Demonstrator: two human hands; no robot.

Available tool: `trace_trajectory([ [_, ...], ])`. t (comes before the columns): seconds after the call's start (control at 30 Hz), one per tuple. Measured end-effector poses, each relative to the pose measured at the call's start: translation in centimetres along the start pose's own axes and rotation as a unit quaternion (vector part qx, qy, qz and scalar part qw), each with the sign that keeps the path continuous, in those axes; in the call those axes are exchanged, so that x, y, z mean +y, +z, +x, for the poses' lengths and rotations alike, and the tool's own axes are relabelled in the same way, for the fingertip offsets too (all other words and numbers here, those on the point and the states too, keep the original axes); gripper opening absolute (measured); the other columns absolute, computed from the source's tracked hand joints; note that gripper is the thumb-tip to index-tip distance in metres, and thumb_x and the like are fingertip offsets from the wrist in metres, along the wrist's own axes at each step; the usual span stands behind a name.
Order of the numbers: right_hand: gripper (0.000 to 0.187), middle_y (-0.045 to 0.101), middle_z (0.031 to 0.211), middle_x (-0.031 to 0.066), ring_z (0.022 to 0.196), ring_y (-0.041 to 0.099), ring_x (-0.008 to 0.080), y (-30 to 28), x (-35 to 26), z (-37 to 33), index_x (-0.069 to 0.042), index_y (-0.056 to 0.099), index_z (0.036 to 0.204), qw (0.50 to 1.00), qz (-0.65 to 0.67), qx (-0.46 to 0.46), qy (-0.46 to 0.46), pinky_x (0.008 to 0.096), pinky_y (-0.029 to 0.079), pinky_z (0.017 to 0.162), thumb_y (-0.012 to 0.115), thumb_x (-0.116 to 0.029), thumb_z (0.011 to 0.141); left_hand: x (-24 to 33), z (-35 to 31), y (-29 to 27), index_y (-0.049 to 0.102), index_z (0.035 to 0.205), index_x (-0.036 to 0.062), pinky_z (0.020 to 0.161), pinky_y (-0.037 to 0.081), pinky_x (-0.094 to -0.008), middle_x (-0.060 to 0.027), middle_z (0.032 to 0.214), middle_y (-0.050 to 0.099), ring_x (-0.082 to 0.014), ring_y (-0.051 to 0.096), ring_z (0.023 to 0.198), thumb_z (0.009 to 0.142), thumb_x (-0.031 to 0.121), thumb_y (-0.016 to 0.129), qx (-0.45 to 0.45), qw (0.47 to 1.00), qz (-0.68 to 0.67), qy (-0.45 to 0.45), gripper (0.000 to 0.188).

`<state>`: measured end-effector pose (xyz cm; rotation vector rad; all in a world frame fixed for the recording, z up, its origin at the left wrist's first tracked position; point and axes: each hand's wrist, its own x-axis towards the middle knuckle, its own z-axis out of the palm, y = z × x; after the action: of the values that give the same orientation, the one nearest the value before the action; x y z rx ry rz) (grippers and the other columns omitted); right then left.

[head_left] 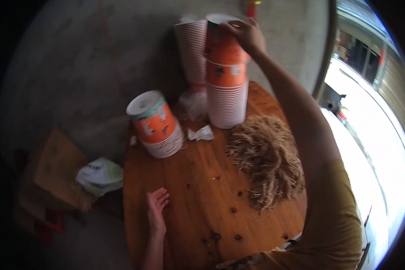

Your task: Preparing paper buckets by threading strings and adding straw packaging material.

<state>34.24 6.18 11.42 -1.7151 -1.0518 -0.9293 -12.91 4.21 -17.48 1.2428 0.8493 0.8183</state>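
My right hand [246, 36] reaches far forward to the top of a tall stack of paper buckets. Its fingers close round the upper edge of the topmost orange bucket [227, 47], beside the pale round end. Below it sit another orange bucket [227, 74] and many nested white rims [228, 105]. Over the near left part of the wooden table, my left hand [157, 210] is open, fingers apart and holding nothing. Beyond it stands a shorter stack of upside-down orange and teal paper buckets [155, 123]. A heap of brown shredded strands [270, 159] lies right of centre, under my right arm.
Another tall stack of white-rimmed buckets [191, 49] leans near the grey wall. A clear plastic bag [194, 104] and a crumpled white scrap [201, 133] lie between the stacks. Left of the wooden table [198, 189] are a cardboard box [54, 168] and a white-green bag [100, 176].
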Motion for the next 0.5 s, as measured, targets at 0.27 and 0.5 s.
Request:
trace_trajectory([
  [0.27,0.038,0.062,0.101,0.0056,0.084,0.056,0.0132,-6.8,-5.0,-7.7,-0.003,0.065,0.112,0.900,0.410,0.146,-0.014,0.0286,0.046,0.079,0.059,-0.035,0.093,3.2,-2.3,5.1,0.037,0.138,-0.0010,0.108,0.033,-0.0419,-0.0164,0.142,0.041,-0.0295,0.042,0.129,0.100,0.045,0.035,0.028,0.919,0.203,0.338,0.060],
  [0.5,0.063,0.052,0.128,0.0072,0.118,0.051,0.0176,-12.0,-9.8,-31.4,-0.007,0.040,0.139,0.579,0.679,-0.150,0.426,0.0359,0.040,0.103,0.041,-0.054,0.097,2.2,-7.3,10.8,0.033,0.142,0.0049,0.102,0.040,-0.0423,-0.0192,0.137,0.045,-0.0294,0.044,0.127,0.098,0.035,0.048,0.032,0.898,0.300,0.320,0.056],
])
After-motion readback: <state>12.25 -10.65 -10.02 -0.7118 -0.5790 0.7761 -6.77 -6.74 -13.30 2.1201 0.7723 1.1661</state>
